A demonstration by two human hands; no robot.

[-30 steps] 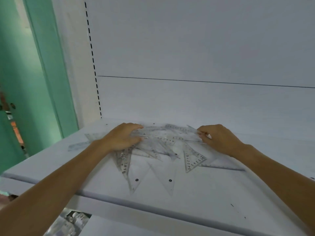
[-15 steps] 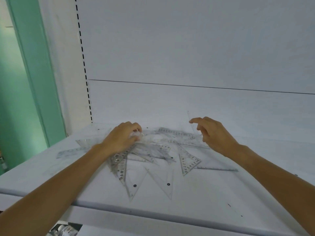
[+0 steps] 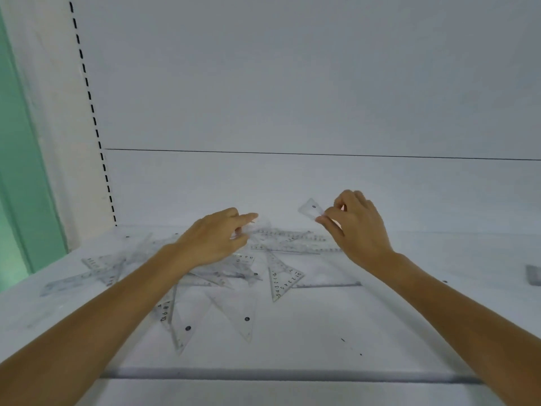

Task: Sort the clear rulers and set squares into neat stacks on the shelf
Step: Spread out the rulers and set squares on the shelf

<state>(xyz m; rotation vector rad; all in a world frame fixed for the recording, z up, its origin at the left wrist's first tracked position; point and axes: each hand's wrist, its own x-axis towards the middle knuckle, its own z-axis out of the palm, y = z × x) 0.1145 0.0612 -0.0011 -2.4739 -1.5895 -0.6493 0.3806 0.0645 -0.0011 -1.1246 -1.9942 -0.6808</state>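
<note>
A loose pile of clear rulers and set squares lies spread over the white shelf. My right hand is raised above the pile and pinches the end of a clear ruler, which points up and left. My left hand hovers over the pile's left part; its fingers pinch a clear piece that is blurred and hard to make out. Separate set squares lie nearer me: a small one with printed numbers and two long pointed ones.
The shelf's white back panel rises right behind the pile. A slotted upright and a green door frame stand at the left. A small grey object lies at the far right edge. The shelf's front edge runs below the forearms.
My right hand has lifted off the pile with a clear ruler pinched in it. My left hand has risen slightly, fingers now extended and pinching a clear piece.
</note>
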